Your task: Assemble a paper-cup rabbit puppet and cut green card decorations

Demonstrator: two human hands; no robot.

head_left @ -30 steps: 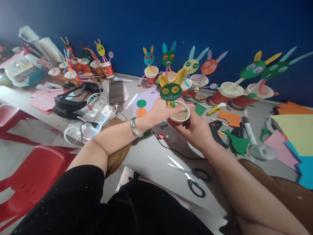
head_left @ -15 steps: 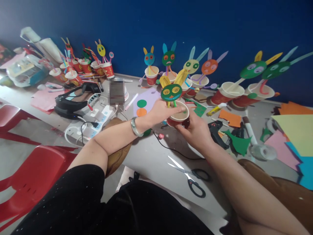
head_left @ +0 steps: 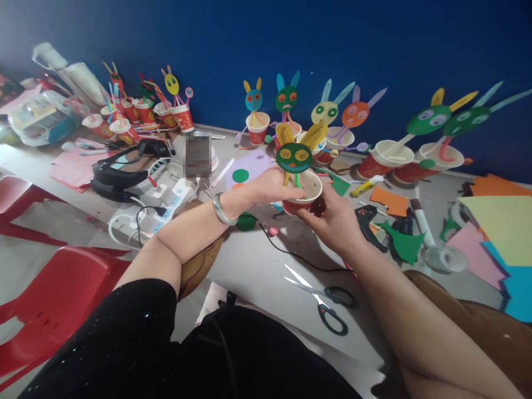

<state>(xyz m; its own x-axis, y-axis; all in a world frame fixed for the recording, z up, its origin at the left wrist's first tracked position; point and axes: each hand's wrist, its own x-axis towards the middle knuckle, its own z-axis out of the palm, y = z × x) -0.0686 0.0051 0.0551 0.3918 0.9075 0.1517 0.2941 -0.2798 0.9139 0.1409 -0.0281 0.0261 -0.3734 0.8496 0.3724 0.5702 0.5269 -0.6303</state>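
A red and white paper cup [head_left: 312,188] is held above the table by both hands. My right hand [head_left: 334,219] wraps round its right side and base, fingers closed on it. From the left, my left hand [head_left: 274,188] has its fingers closed at the cup's rim, where a green paper face [head_left: 294,158] with yellow ears stands on yellow and green stems. The left fingertips are partly hidden by the face and stems. Open scissors [head_left: 320,296] lie on the table below the hands.
More cups with paper rabbit faces, such as a blue one [head_left: 254,100], line the blue wall. A power strip [head_left: 172,205] and black headset [head_left: 120,172] lie left. At right are a glue gun [head_left: 369,227], tape roll [head_left: 446,259] and coloured paper [head_left: 499,221]. A red chair [head_left: 70,299] stands lower left.
The green face has shifted slightly right and tilted, with its ears spread wider. My left wrist has moved a little left and up, uncovering more of the green disc below it.
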